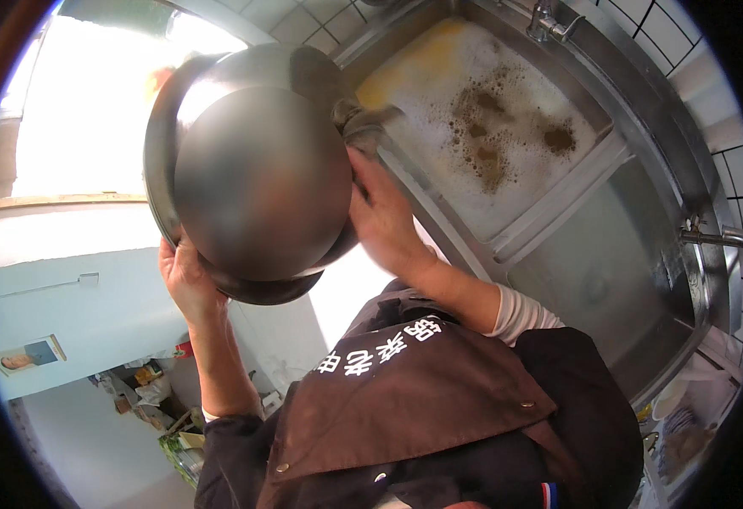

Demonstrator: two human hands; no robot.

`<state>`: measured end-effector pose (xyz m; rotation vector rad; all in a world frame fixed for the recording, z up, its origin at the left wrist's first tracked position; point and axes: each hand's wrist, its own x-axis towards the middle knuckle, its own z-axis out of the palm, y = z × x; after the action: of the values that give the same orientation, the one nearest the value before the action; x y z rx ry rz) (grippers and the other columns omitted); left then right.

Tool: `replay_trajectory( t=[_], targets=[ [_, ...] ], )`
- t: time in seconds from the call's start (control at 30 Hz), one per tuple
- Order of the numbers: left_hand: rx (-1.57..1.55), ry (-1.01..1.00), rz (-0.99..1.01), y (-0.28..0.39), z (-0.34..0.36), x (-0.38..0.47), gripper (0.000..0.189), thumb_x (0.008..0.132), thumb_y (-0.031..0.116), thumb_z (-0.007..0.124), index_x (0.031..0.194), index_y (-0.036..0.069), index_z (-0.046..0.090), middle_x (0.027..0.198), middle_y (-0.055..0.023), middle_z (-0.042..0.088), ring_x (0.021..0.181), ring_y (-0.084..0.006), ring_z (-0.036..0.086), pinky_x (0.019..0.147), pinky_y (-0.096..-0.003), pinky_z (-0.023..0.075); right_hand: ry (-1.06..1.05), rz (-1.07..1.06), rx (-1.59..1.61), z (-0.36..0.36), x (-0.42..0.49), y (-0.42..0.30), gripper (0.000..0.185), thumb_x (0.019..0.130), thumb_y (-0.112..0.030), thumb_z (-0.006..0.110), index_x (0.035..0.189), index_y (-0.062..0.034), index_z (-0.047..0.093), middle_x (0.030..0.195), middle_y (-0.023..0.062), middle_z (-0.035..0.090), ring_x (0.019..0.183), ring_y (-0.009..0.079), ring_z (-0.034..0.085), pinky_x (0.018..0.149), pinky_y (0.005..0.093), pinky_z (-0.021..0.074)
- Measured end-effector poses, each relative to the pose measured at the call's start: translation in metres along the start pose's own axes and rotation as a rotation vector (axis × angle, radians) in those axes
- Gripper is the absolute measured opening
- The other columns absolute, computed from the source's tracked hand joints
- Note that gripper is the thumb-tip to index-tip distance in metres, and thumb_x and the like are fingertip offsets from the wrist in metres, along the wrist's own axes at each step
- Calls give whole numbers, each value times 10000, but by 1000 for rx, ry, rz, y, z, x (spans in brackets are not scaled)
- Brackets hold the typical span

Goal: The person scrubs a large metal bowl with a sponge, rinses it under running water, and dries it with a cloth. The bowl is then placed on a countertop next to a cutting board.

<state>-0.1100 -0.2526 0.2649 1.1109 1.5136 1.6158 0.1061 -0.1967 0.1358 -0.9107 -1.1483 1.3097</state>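
Note:
A large round metal pan or basin [307, 76] is held up above and left of the sink, its broad central face blurred. My left hand [190, 273] grips its lower left rim. On its right side, my right hand [384, 210] is closed around the edge, fingers partly hidden behind the metal. A dark, crumpled or rounded thing [368, 124] lies against the pan just above my right hand; its kind is unclear. The right arm crosses in front of the sink's near edge.
Foamy brownish water fills one compartment of a steel double sink [562, 197]; cloudy water stands in the other. Two taps, a chrome faucet [540, 25] and a wall-side spout [708, 238], reach over it. Cluttered goods [148, 388] lie at lower left.

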Motion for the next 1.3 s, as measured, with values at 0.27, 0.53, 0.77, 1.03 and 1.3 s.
replay_trajectory(
  t=[0.27,0.53,0.77,1.03,1.3],
  targets=[
    [37,30,34,1,27,-2,369,963,140,635,1280,-41,579,1150,-137,665,1025,-244,637,903,-365,516,60,189,205,-33,109,15,436,896,-365,715,1156,-43,577,964,93,630,842,177,589,755,316,481],
    [104,-52,75,1,30,3,416,952,88,633,1343,-28,553,1170,-124,662,1041,-236,633,914,-368,517,177,150,57,-34,60,43,418,944,-338,631,1203,-21,548,1027,146,647,918,199,613,789,369,495],
    [123,17,14,4,23,0,436,938,84,643,1348,-28,550,1187,-140,652,1054,-253,631,927,-377,514,74,-768,-50,-5,59,-54,263,902,-166,721,1098,-54,586,974,70,621,866,160,589,770,282,472],
    [74,-62,62,1,24,2,377,925,79,632,1277,-51,589,1117,-139,674,999,-236,651,897,-337,514,268,-440,-377,-42,202,67,376,930,-275,620,1212,-32,564,1151,134,594,1045,289,567,900,391,462],
    [-16,-15,79,-15,5,9,302,935,65,629,1215,-46,613,1080,-126,694,953,-209,672,856,-306,533,-15,494,93,-27,67,142,258,938,-276,508,1077,-63,550,879,43,553,741,130,500,615,297,424]
  ],
)
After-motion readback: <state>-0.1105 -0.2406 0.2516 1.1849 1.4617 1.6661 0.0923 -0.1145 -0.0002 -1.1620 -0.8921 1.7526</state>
